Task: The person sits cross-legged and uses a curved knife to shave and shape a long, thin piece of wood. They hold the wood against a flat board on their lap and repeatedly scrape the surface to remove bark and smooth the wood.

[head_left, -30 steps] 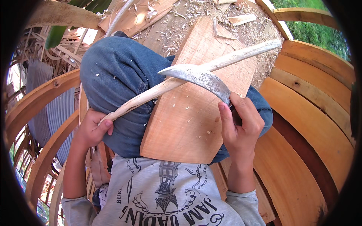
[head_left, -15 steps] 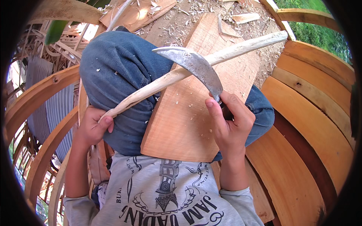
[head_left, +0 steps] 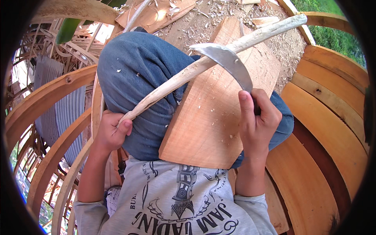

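My left hand (head_left: 113,130) is closed round the near end of a long, pale, peeled stick (head_left: 172,86), which slants up across my lap to the far right. In my right hand (head_left: 259,117) is a sickle (head_left: 231,64) with a curved grey blade; its handle is mostly hidden in my fist. The blade lies against the stick past its middle, its tip pointing left. Beneath them a thick wooden board (head_left: 207,121) rests across my lap, with a few small shavings on it.
Wood shavings (head_left: 196,25) litter the surface beyond my knees, with a reddish plank (head_left: 156,15) there. Curved wooden planks (head_left: 301,176) rise at my right, and curved ribs (head_left: 51,88) at my left. Corrugated metal sheets (head_left: 70,113) and scrap wood lie beyond the ribs.
Everything in view has shifted a little to the right. The sickle blade has moved slightly along the stick and stands steeper. Both hands keep their grips.
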`<state>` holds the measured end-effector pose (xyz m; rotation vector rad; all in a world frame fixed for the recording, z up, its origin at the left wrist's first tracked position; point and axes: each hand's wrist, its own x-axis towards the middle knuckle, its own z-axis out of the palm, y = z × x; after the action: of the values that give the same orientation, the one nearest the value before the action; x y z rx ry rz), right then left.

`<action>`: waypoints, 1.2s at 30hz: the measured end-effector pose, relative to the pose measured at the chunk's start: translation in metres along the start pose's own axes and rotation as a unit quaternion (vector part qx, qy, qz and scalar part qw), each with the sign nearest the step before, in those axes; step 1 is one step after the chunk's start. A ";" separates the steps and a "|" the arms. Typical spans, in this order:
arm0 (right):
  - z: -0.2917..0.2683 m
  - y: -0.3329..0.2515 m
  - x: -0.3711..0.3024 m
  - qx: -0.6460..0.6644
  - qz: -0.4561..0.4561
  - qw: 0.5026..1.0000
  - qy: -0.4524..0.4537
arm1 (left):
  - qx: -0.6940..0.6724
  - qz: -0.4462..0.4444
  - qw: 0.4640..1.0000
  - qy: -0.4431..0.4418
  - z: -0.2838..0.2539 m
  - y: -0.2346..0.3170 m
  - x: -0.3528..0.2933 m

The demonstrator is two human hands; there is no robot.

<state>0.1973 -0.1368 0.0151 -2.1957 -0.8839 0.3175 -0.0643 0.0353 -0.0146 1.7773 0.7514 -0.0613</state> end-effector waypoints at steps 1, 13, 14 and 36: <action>0.005 -0.004 0.001 -0.003 0.003 1.000 -0.002 | -0.001 -0.009 1.000 0.009 0.000 0.001 -0.001; -0.002 0.027 0.048 -0.077 0.096 0.991 0.050 | 0.132 0.038 0.984 0.116 0.018 0.006 -0.007; 0.002 0.021 0.046 -0.057 0.100 0.992 0.049 | 0.134 0.040 0.984 0.115 0.018 0.004 -0.007; -0.025 0.031 0.062 -0.202 0.102 0.974 0.018 | 0.299 0.081 0.932 0.188 0.033 0.016 -0.009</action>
<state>0.2696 -0.1236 0.0133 -2.6705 -0.7530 0.2075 -0.0526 0.0002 -0.0091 2.4732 0.9171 0.1860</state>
